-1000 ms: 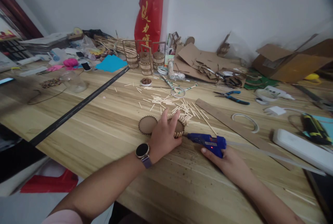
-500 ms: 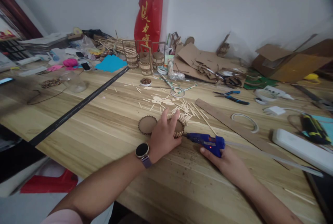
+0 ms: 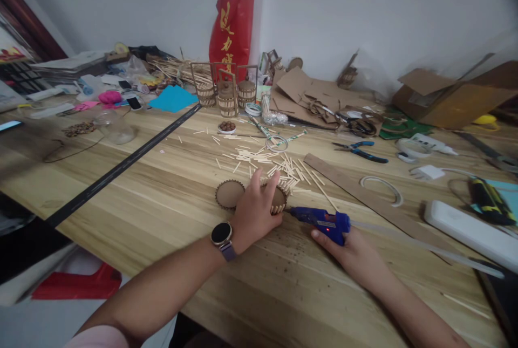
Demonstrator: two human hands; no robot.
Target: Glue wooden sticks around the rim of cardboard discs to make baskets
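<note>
My left hand [image 3: 254,213], with a watch on its wrist, rests over a round cardboard piece [image 3: 278,198] edged with short sticks, fingers curved around its rim and partly hiding it. Another round cardboard piece [image 3: 230,195] with a notched edge lies just left of it. My right hand [image 3: 343,248] is wrapped round a blue glue gun [image 3: 321,219] with a small red light. The nozzle points left at the near right edge of the stick-edged piece. Short wooden sticks [image 3: 289,169] are scattered behind my left hand.
Small stick baskets [image 3: 227,101] stand at the back before a red bag [image 3: 232,29]. A bowl of brown beads [image 3: 227,127], blue pliers [image 3: 360,151], a cardboard strip [image 3: 356,191] and a white power strip [image 3: 469,234] lie around. A dark strip [image 3: 125,164] crosses the table's left side.
</note>
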